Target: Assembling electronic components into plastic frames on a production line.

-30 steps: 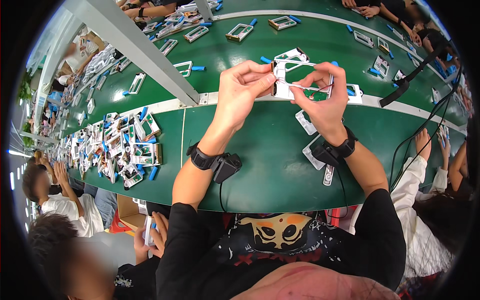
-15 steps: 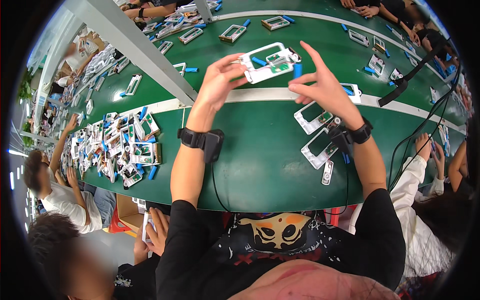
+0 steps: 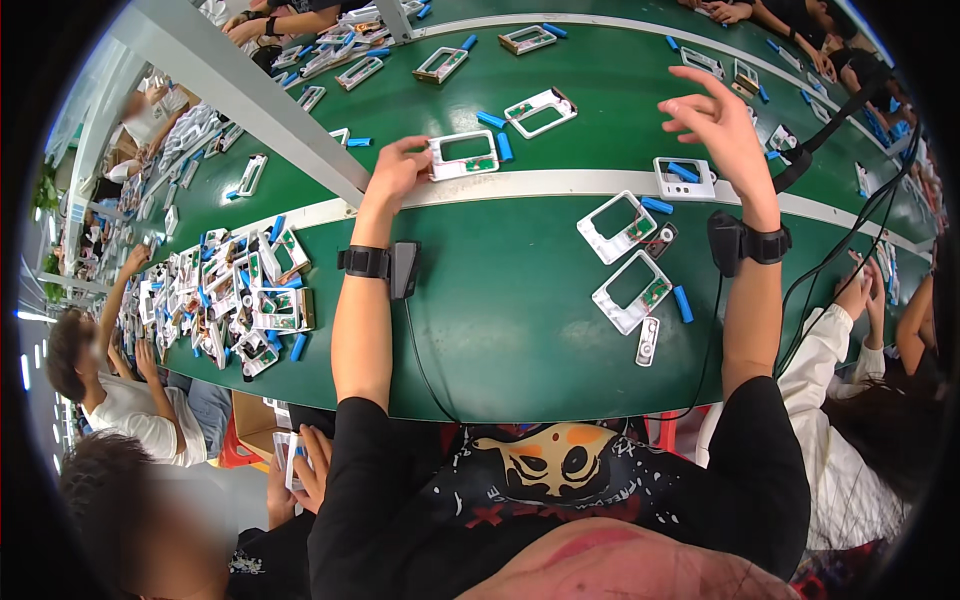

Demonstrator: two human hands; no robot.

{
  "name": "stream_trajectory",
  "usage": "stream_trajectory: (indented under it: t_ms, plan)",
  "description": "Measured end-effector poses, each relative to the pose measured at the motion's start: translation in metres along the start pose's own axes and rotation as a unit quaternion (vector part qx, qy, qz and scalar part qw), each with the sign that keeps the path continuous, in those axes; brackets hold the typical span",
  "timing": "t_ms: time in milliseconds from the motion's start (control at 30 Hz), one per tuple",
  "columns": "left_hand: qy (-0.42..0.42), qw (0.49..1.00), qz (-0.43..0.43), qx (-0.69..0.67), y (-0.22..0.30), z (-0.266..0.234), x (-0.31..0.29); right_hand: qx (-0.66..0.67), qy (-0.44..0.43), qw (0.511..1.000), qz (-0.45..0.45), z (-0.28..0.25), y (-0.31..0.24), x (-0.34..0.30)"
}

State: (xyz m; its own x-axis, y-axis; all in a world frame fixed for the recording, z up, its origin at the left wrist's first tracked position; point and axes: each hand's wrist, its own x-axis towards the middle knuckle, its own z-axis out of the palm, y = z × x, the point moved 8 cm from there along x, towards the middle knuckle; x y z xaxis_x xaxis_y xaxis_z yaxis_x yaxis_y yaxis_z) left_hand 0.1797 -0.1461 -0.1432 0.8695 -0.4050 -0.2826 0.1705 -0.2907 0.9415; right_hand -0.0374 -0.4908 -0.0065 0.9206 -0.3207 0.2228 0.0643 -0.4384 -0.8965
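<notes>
Resting flat on the table (image 3: 500,330), the white frame (image 3: 463,156) is gripped, apparently, by the left hand (image 3: 398,170); right hand (image 3: 715,120) splayed, empty, farther right.

Bright, even overhead light. Soft, short shadows under the arms on the green table (image 3: 520,330). Mild glare on the white strip (image 3: 560,185) and the grey beam (image 3: 250,95). Strong fisheye: table edges curve, black vignette all around the rim. Centre sharp; left hand (image 3: 398,168) and right hand (image 3: 715,120) crisp. People at the lower left look soft and smeared.
</notes>
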Motion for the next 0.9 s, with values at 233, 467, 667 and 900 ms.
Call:
stream_trajectory:
  t_ms: [233, 467, 667, 900]
  plan:
    - [0.135, 0.981, 0.134, 0.04, 0.002, -0.026, 0.021, -0.045, 0.005, 0.998, 0.043, -0.016, 0.028, 0.008]
    - [0.167, 0.967, 0.155, 0.111, -0.006, -0.044, 0.038, -0.249, -0.057, 0.965, 0.051, -0.035, 0.103, 0.014]
    - [0.228, 0.923, 0.204, 0.232, 0.006, -0.038, 0.028, -0.303, -0.228, 0.919, 0.107, -0.011, 0.117, -0.006]
    - [0.381, 0.772, 0.393, 0.324, 0.081, -0.01, -0.04, -0.355, -0.174, 0.915, 0.082, -0.007, 0.119, 0.005]
